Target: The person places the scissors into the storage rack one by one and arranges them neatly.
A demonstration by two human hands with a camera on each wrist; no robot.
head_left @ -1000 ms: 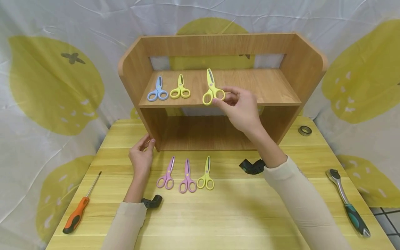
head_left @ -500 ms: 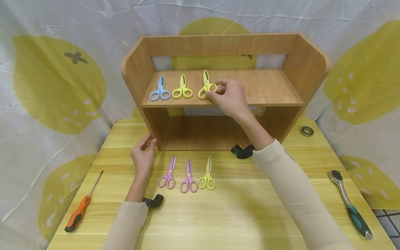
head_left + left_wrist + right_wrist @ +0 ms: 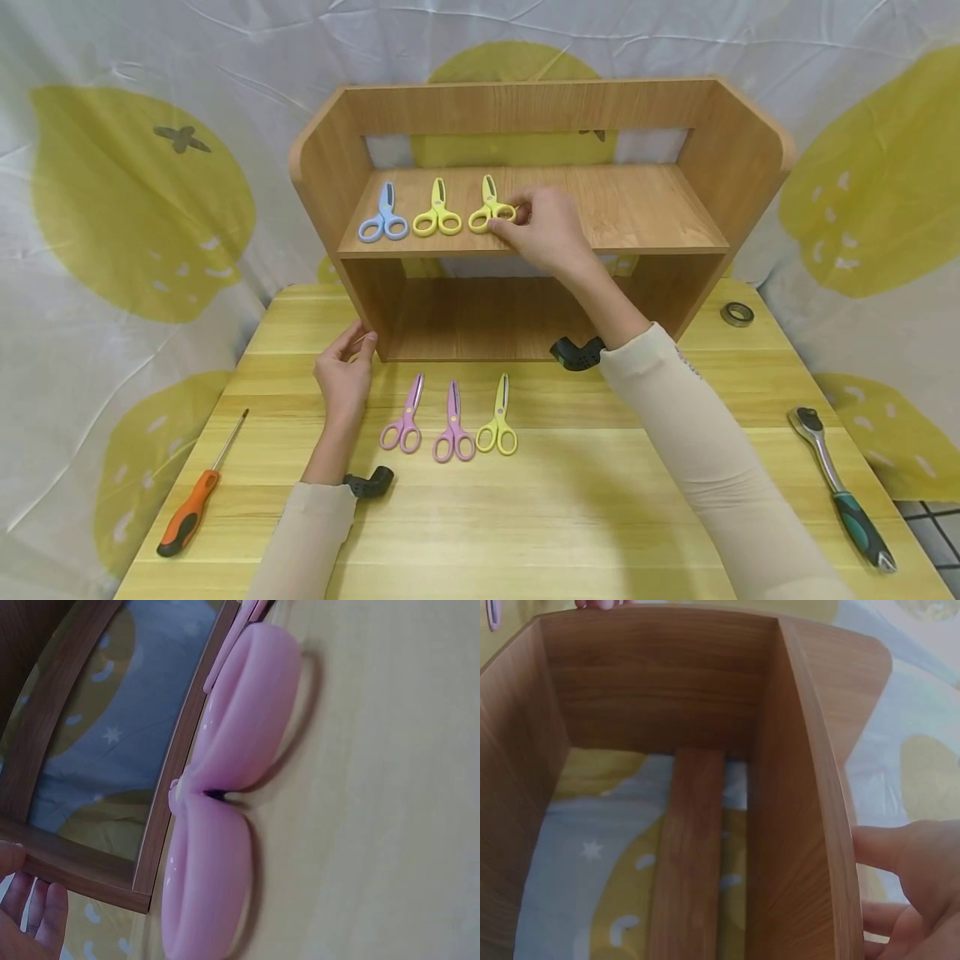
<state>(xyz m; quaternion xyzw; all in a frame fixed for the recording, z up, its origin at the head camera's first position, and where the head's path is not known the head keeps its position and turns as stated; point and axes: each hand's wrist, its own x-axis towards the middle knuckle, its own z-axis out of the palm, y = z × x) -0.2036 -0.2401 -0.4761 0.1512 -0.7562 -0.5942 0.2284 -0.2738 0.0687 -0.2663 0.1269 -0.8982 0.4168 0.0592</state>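
Holding yellow scissors (image 3: 489, 213) near shelf (image 3: 645, 242) edge, right hand (image 3: 547, 229).

Shelf (image 3: 645, 208) right of my right grip (image 3: 543, 229): bare board, open passage | left: yellow scissors (image 3: 437, 212) and blue scissors (image 3: 383, 218) crowd it | side walls hem both ends | surface (image 3: 600, 517) front: three scissors (image 3: 450, 417) block centre.

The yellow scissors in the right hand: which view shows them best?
The head view: the yellow scissors lie whole on the shelf, their handle pinched by the right hand. The right wrist view shows only shelf wood and fingertips; the left wrist view shows pink scissors instead.
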